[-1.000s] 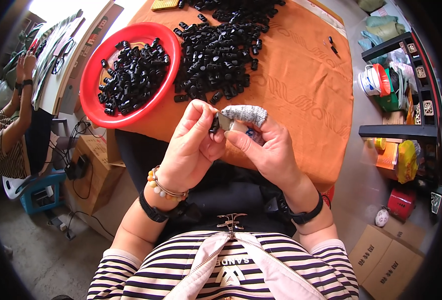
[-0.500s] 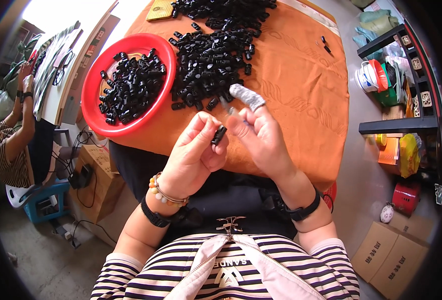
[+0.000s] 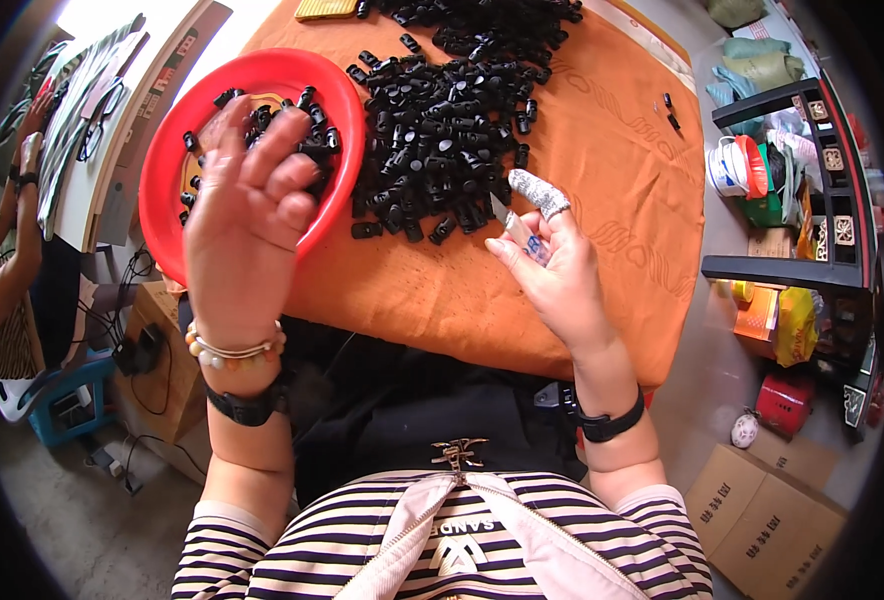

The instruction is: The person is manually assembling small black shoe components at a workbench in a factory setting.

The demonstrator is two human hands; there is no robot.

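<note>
My left hand (image 3: 247,235) is over the red plastic basin (image 3: 159,170), its fingers apart and slightly blurred, with nothing visible in them. It hides much of the small black cylindrical plastic pieces in the basin, which look like cord locks. To the right, a small knife (image 3: 518,229) with a pale blade and a white, blue-patterned handle is held in my right hand (image 3: 565,280). A grey knitted cover sits on that hand's index finger. The blade's tip is close to the near right edge of a large pile of the same black pieces (image 3: 442,140).
An orange cloth (image 3: 622,270) covers the table. A yellow item (image 3: 324,9) lies at the far edge, and a few loose black pieces (image 3: 673,121) at the far right. A dark shelf frame (image 3: 782,268) with goods stands on the right, cardboard boxes (image 3: 762,520) below. A co-worker's arm (image 3: 24,240) shows at left.
My left hand has moved left from the middle to over the basin, and the black piece it held no longer shows in it. My right hand has moved slightly right, still with the knife.
</note>
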